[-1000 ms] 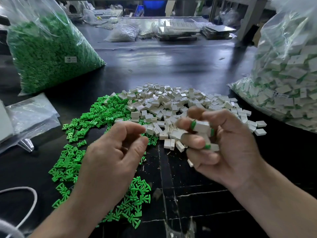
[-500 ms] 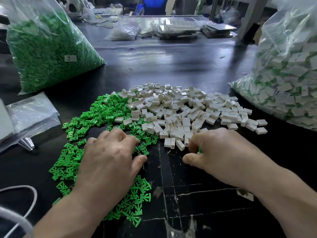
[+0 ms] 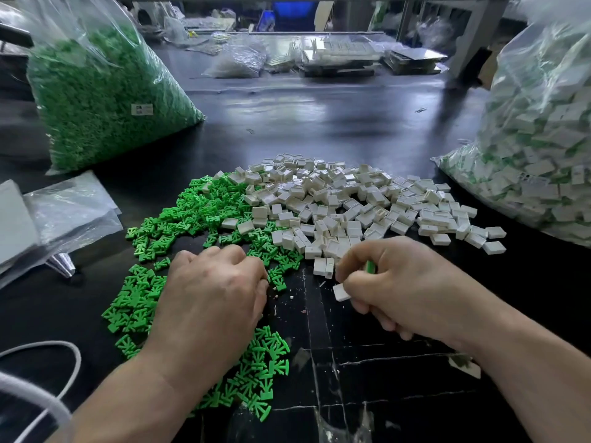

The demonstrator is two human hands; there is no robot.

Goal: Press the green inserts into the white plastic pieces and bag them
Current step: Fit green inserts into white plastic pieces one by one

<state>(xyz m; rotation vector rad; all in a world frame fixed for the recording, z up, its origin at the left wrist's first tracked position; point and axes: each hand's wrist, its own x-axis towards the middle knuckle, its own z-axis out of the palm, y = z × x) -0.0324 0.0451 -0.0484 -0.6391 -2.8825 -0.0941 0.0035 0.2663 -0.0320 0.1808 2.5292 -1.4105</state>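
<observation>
Here, in the head view, a person's two hands work low over a black table point(image 3: 319, 116). The left hand point(image 3: 211, 289) lies knuckles-up on the loose green inserts point(image 3: 192, 212), fingers curled under; whether it holds one cannot be told. The right hand point(image 3: 403, 289) is closed around a white piece point(image 3: 340, 292) that juts from its fingertips, with a sliver of green insert point(image 3: 370, 266) showing above the thumb. The heap of white plastic pieces point(image 3: 351, 199) sits just beyond both hands, touching the green spread along its left side.

The jutting piece looks thinly held and could slip out if the fingers shift to press. Either forearm, lying close to the piles, could sweep parts together or toward the near edge.

Bare table lies between the wrists and beyond the heap. The bulging bag of finished pieces point(image 3: 543, 148) crowds the right, near the heap's outlying pieces. The sack of green inserts point(image 3: 96, 100) stands far left, flat empty bags point(image 3: 64, 212) lie beside it, and a white cable point(image 3: 64, 356) loops at the near-left corner.
</observation>
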